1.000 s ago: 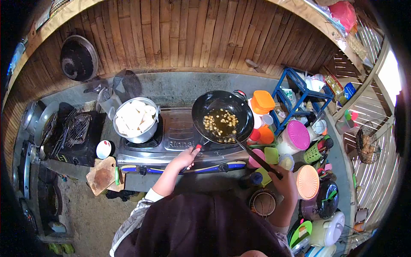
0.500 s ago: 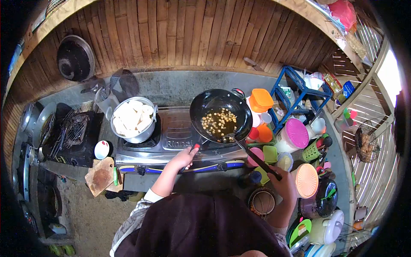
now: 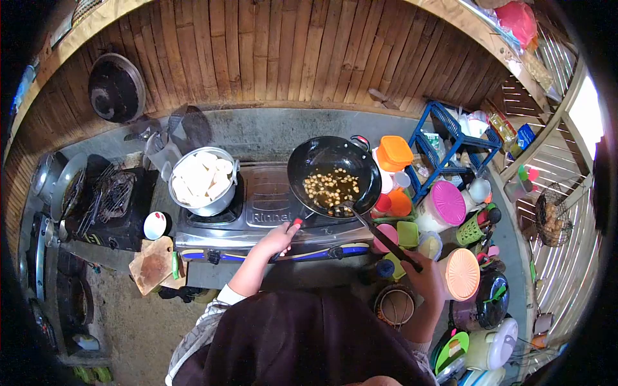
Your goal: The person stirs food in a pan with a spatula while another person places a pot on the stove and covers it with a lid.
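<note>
The left hand (image 3: 278,239) is clenched round the red-tipped handle (image 3: 297,224) of the wok (image 3: 322,153), right at the stove's front edge. The right hand (image 3: 426,275) grips the far end of a long dark spatula (image 3: 386,241), and the blade dips into the wok's near right side. The wok sits on the right burner of the stove (image 3: 270,196), with small pale pieces (image 3: 331,185) bunched in oil at its middle.

To stir this well, I'd say hold the handle firm so the wok doesn't rock. Slide the blade under the pieces from the near rim and push them across the bottom in short, low strokes, so no oil slops over. With the grip that far back on the spatula, small wrist moves swing the blade a lot, so gentle does it.

Now the room. Left of the wok, a pot (image 3: 215,207) of white chunks fills the left burner, apart from the wok with bare stove top between them. The right is tight: tubs (image 3: 447,201) crowd the surface's right end just beside the wok, and the spatula passes right over them. An orange-lidded tub (image 3: 394,152) sits against the rim or nearly so; I can't tell which. Behind the stove, bare surface (image 3: 270,132) runs to the wooden wall. The open way for the spatula looks to be back off the front edge, toward the person.
</note>
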The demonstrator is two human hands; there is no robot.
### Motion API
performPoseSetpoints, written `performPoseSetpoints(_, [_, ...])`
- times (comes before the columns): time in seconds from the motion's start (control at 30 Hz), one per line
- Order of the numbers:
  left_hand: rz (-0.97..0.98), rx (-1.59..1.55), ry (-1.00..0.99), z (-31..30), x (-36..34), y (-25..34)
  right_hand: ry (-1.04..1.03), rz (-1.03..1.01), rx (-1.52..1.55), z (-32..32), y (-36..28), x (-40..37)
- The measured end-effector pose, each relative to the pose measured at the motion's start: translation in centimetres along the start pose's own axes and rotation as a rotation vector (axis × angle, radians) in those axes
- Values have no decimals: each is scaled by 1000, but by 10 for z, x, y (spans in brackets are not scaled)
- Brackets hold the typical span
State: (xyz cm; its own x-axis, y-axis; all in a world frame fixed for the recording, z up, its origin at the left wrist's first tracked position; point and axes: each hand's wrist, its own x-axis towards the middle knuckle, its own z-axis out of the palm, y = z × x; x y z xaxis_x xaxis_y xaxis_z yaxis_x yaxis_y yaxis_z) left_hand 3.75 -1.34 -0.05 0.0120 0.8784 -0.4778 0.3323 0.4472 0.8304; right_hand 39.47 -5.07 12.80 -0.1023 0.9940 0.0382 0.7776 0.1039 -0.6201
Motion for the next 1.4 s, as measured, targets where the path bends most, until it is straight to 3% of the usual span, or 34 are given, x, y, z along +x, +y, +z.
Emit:
performPoseSetpoints(0.3, [-5,-3,-6,0,1,-1,-67,-36,43,31,-2,20])
performPoseSetpoints(0.37, [-2,-3,-15,0,3,-2,-32,-168,47,45,0,27])
performPoseSetpoints(0.6, [-15,15,-6,-1,-4,4,-31,-150,3,92,-11,55])
performPoseSetpoints(0.67, [-23,7,-7,-1,-5,6,51,-318,189,110,-3,70])
performPoseSetpoints(0.77, [-29,-5,-14,-1,-9,11,93,-391,184,124,1,88])
performPoseSetpoints(1.0, [-27,-15,16,1,-8,8,171,-365,308,137,3,110])
performPoseSetpoints(1.17, [-25,-21,3,1,-4,5,248,-314,141,123,-4,109])
performPoseSetpoints(1.4, [-19,-4,22,2,-4,5,203,-213,16,95,21,92])
